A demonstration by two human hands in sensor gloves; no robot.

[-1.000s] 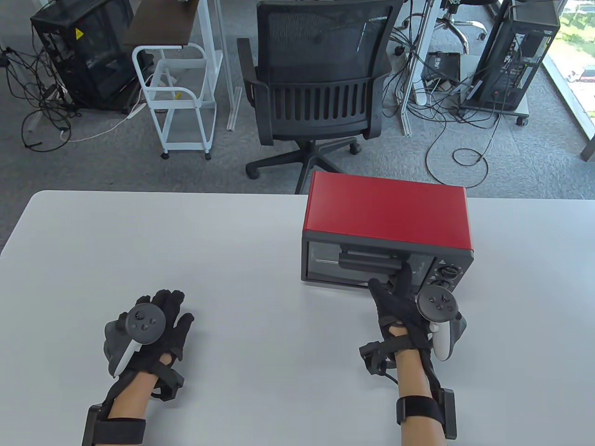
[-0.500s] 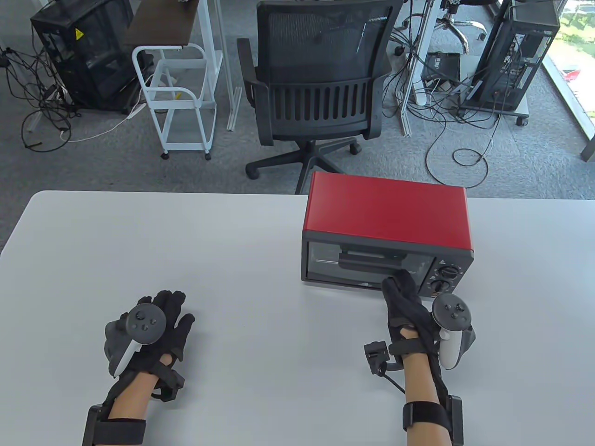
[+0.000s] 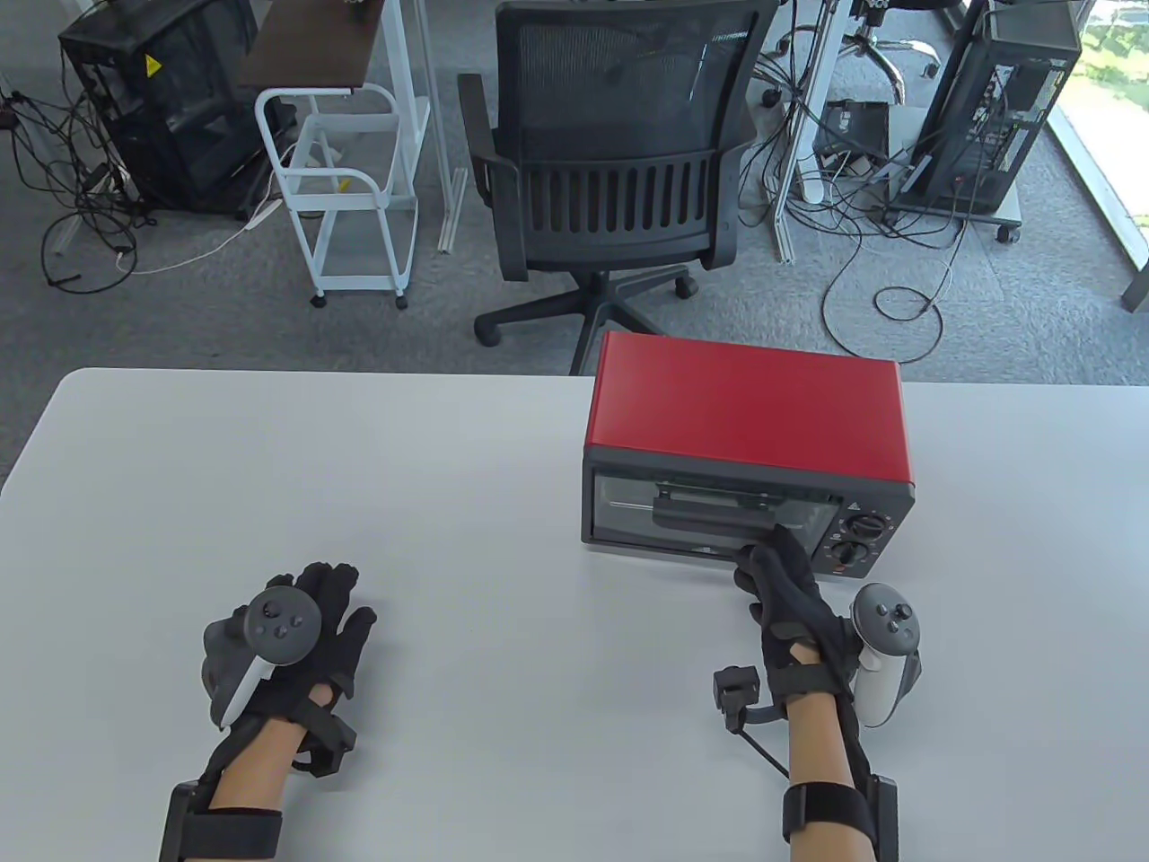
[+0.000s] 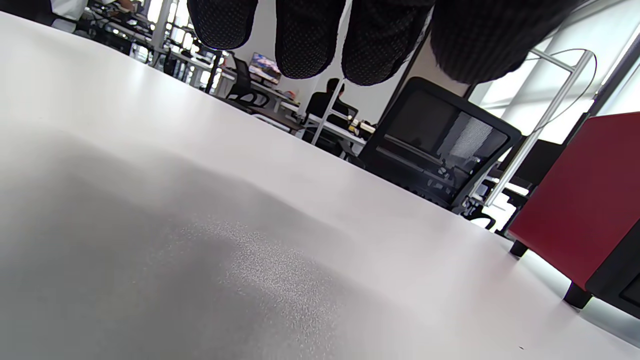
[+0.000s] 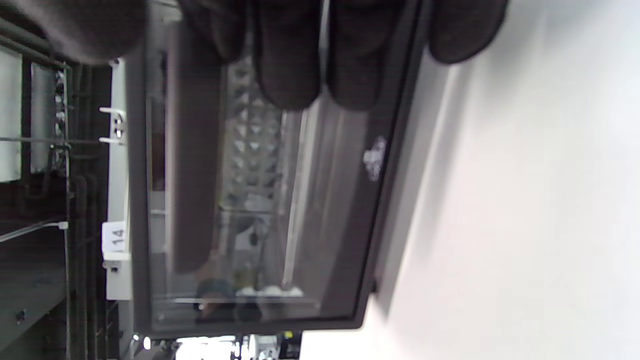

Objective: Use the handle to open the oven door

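A red toaster oven (image 3: 749, 404) stands on the white table (image 3: 449, 503), right of centre, front facing me. Its dark glass door (image 3: 624, 503) has a horizontal handle (image 3: 700, 519). My right hand (image 3: 774, 543) reaches up to the handle's right end and grips it; the door's top edge stands slightly away from the body. In the right wrist view, turned on its side, my fingers (image 5: 287, 55) curl over the handle (image 5: 192, 190) and the glass. My left hand (image 3: 305, 620) rests flat on the table, far left of the oven, holding nothing; its fingertips (image 4: 310, 35) hang above the tabletop.
Two control knobs (image 3: 864, 537) sit right of the door, close to my right hand. A black office chair (image 3: 619, 162) stands behind the table's far edge. The oven's red side (image 4: 585, 200) shows at the right of the left wrist view.
My right hand shifted right and turned, with its fingers closing on the handle's right end. The handle has dropped a little and the door's top has tilted out. The left hand has not moved.
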